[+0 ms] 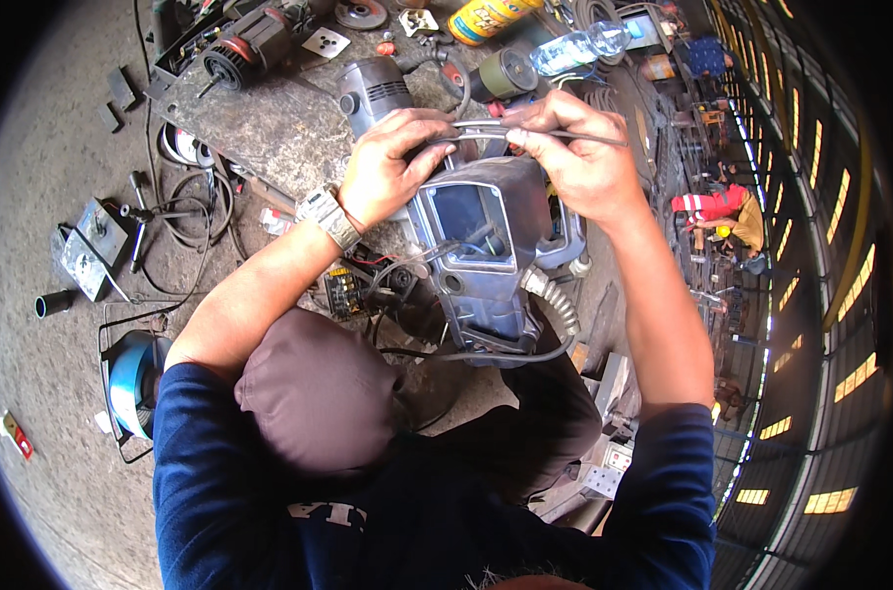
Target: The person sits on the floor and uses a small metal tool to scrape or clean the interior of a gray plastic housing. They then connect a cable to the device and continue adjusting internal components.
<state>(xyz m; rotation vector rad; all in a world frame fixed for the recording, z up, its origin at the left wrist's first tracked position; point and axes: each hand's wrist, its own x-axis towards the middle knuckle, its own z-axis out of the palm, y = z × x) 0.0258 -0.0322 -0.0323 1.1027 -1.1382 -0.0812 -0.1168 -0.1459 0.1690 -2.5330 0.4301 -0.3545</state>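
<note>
Head view: the right hand [586,155] pinches a thin grey cable [480,124], the left hand [392,165] apparently too, above a blue-grey windowed housing [533,205]; a clear plastic bottle [572,52] and olive-green cylinder [504,76] lie beyond.

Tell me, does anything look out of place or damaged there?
The grey housing looks opened up: wires trail over its left edge instead of sitting inside. Near the top, the clear plastic bottle seems tipped on its side beside the olive-green cylinder. No spill is evident.
</note>
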